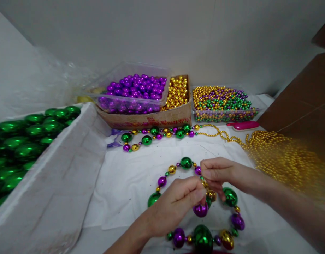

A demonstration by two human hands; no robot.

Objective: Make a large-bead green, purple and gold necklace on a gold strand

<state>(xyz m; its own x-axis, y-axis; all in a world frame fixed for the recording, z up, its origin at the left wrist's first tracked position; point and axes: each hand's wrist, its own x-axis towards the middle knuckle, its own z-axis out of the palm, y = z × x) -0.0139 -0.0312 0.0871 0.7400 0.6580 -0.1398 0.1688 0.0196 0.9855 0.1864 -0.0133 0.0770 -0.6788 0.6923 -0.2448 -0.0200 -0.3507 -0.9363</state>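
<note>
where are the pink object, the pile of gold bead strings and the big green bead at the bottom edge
Pink object (246,126): head view, middle of its pink body.
Pile of gold bead strings (283,160): head view, middle of the heap.
Big green bead (202,239): head view, middle of its shiny surface.

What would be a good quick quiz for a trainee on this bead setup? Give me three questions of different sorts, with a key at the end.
1. Multiple choice: what colour are the large beads in the white box at the left?
A) gold
B) green
C) purple

2. True or false: the left hand and the right hand are both at the nearer beaded necklace.

3. Fill in the blank: the clear plastic tray to the right of the cardboard box holds small beads in gold, purple and ____.

Key: 1. B; 2. True; 3. green.
</note>
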